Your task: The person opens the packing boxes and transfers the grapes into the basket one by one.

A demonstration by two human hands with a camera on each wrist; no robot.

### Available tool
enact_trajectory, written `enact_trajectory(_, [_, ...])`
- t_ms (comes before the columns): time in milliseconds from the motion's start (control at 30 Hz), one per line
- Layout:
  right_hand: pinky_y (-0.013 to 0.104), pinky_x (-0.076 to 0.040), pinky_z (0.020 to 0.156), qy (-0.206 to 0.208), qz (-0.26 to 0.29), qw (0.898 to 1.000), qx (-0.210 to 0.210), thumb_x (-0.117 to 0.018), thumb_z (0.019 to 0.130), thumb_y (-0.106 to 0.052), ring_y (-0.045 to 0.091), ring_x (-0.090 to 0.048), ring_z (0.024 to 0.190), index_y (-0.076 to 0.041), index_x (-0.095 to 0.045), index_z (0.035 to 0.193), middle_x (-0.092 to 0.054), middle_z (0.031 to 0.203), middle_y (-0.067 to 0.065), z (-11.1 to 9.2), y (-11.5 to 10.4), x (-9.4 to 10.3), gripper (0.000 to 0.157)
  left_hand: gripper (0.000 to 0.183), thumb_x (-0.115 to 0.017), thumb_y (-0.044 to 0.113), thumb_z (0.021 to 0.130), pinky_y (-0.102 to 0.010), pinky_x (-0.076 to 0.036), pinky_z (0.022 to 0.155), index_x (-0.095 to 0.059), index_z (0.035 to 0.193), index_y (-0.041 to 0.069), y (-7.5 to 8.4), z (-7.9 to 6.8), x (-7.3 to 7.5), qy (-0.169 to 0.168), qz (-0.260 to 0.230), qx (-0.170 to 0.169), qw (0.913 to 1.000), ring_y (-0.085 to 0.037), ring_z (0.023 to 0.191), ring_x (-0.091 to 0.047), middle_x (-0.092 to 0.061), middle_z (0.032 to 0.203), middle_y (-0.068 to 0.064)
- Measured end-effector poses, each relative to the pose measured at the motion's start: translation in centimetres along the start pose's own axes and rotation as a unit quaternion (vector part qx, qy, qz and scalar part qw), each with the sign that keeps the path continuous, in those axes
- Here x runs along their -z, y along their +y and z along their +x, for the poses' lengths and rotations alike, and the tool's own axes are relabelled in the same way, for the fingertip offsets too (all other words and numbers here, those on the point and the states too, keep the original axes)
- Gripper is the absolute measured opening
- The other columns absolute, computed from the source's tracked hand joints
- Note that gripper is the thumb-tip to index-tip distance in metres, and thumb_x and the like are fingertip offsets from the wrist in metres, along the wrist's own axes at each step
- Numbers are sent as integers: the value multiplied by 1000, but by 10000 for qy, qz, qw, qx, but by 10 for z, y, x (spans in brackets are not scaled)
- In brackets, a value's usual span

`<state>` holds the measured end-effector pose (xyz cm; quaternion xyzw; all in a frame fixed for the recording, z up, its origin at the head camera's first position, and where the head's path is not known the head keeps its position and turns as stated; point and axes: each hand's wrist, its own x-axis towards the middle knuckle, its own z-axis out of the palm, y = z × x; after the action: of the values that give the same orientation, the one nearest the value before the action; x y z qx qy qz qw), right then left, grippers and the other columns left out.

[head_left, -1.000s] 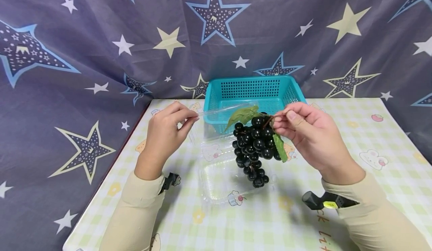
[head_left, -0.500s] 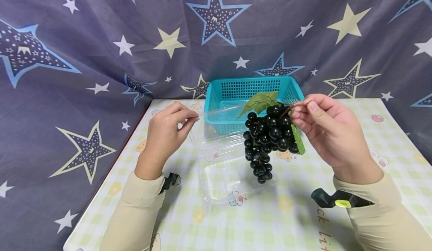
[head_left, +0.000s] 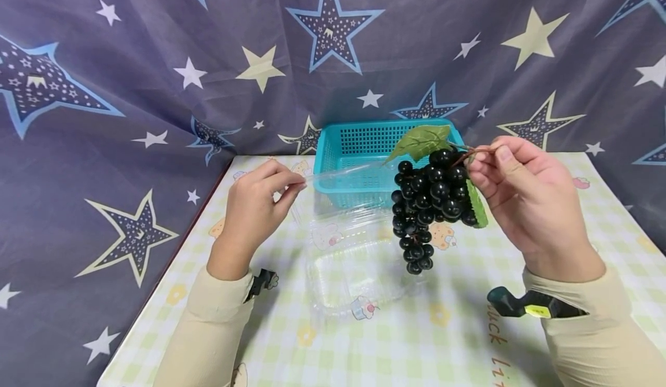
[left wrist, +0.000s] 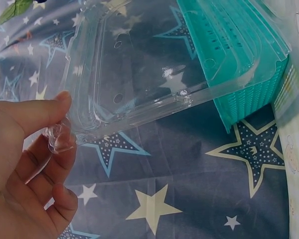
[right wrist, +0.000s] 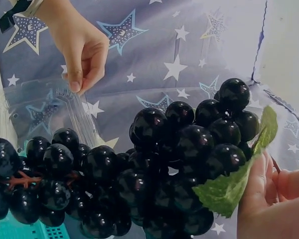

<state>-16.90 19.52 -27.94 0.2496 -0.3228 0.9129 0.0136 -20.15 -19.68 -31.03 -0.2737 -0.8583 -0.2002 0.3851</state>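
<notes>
From my right hand (head_left: 536,202) hangs a bunch of black grapes (head_left: 424,202) with green leaves, its brown stem pinched between thumb and fingers. The bunch is in the air, above the right part of a clear plastic clamshell box (head_left: 333,283) on the table. My left hand (head_left: 260,210) pinches the edge of the box's raised lid, which the left wrist view shows as a see-through lid (left wrist: 139,64) with a rim tab between thumb and fingers. In the right wrist view the grapes (right wrist: 134,184) fill the lower half, with a leaf (right wrist: 229,184) beside the fingers.
Behind the box stands a turquoise plastic basket (head_left: 333,155) with perforated walls, partly hidden by the lid and grapes. A checked cloth (head_left: 395,346) covers the table. A dark star-patterned curtain (head_left: 171,28) hangs right behind the table's back edge.
My right hand has carried the grapes to the right and a little upward, away from over the middle of the box. The left hand keeps holding the lid in the same place.
</notes>
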Motion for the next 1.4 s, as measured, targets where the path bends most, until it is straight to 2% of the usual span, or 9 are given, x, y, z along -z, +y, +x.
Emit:
enact_trajectory(233, [34,-62,83,140,1,9998,143,-41,106,7,32,-73,91,17,-60,109,-72,103,29,4,-3,-1,21,4,-81,18,91,-33,-47,60,-82,94,17,0,1,2,-31,20,15,10000,-13,69,-63,-71,89,4])
enact_trajectory(500, [36,-62,82,184,32,9996,218,-43,106,8,34,-74,89,18,-59,110,-72,103,30,12,-11,0,19,4,-81,17,91,-33,-47,60,-82,94,15,1,3,2,-50,-221,-52,9997,-13,70,-64,-70,89,4])
enact_trajectory(867, [35,-63,78,550,-112,9977,384,-53,102,7,34,-74,85,18,-60,104,-73,99,30,36,-17,0,14,9,-76,21,95,-33,-47,61,-82,92,16,-1,1,4,47,-268,-35,9996,-14,70,-64,-71,89,3])
enact_trajectory(1400, [37,-62,80,916,-380,9938,512,-61,97,7,34,-75,81,20,-61,103,-73,95,30,72,-29,3,14,4,-80,18,92,-33,-46,59,-82,93,15,-1,0,3,-4,-222,9,9998,-15,69,-64,-71,89,4])
